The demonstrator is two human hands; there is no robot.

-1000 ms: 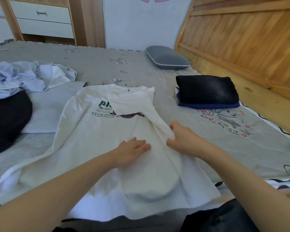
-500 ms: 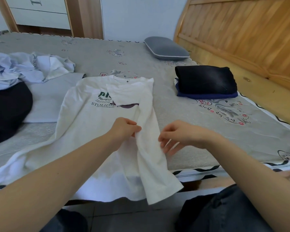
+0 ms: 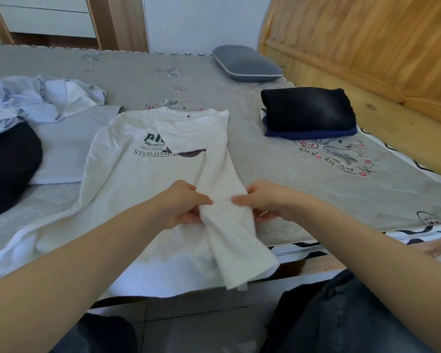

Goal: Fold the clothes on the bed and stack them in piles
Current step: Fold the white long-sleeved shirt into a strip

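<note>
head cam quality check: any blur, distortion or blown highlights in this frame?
Head view: wide-angle bending shows, the headboard planks curve; soft daylight, weak shadows; the white shirt hem near the bed edge is washed out; slight softness on the left hand and right hand gripping the folded sleeve; shirt print and the dark folded pile stay fairly sharp.

Upper right of the frame: wooden headboard. Just left of it, at top centre: grey pillow with white piping. Top left: white-fronted drawer unit in wood frame. Along the bottom: tiled floor.
</note>
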